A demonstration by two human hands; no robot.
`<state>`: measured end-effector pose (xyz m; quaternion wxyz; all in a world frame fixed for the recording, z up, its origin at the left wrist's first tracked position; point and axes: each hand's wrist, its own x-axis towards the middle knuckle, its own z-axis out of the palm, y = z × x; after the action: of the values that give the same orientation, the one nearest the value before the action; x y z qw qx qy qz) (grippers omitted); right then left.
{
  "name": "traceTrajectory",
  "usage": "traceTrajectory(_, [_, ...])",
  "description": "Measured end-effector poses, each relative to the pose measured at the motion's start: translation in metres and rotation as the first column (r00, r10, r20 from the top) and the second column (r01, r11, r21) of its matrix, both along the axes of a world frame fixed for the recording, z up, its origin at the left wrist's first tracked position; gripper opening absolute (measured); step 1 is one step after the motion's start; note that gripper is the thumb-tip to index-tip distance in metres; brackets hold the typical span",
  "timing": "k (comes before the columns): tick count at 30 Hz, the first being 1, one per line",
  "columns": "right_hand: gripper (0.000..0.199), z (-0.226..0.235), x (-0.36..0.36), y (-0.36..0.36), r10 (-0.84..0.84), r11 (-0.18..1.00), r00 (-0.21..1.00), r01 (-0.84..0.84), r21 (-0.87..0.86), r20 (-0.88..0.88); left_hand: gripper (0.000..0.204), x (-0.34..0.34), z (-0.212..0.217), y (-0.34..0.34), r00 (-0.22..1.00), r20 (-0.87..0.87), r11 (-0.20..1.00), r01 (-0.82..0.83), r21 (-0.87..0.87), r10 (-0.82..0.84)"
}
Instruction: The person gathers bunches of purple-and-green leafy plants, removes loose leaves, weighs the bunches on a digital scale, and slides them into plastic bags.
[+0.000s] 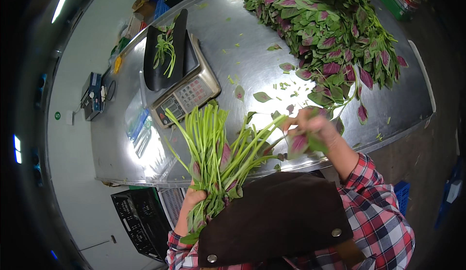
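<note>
A thick bunch of amaranth greens (206, 139) is gripped in my left hand (195, 195), against the dark apron (274, 216). Its pale stems point up and away over the table edge, and its leaves hang down by my wrist. At the tips of the stems on the right, my right hand (318, 124) is closed with its fingers pinched, slightly blurred. A purple and green amaranth leaf (298, 143) shows in that hand, partly hidden by the fingers. Beyond it lies a large heap of amaranth (330, 32), stems to the right.
A digital scale (191, 92) stands on the metal table (228, 59), with a black curved tray (179, 42) holding a few amaranth sprigs (164, 46). Cut stem bits (286, 88) and loose leaves are scattered mid-table. Clear plastic bags (141, 129) lie left. A black crate (138, 219) stands below.
</note>
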<state>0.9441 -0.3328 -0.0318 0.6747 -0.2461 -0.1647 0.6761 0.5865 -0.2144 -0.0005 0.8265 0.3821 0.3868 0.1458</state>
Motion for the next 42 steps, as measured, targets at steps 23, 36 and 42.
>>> traceTrajectory(23, [0.045, 0.027, -0.069, 0.036, 0.413, 0.89, 0.821, -0.271, -0.368, 0.394, 0.126, 0.022, 0.018, 0.007, 0.963, -0.158, 0.901, 0.26, 0.347, -0.217])
traceTrajectory(36, [0.013, 0.006, 0.045, -0.013, -0.309, 0.951, 0.922, 0.304, -0.059, -0.232, 0.124, 0.043, 0.044, 0.01, 0.822, -0.417, 0.695, 0.558, 0.454, -0.388])
traceTrajectory(42, [0.027, 0.046, -0.062, 0.018, -0.24, 0.935, -0.079, -0.286, 0.208, 0.968, 0.122, 0.086, 0.062, 0.012, 0.68, -0.458, 0.568, 0.732, 0.377, -0.572])
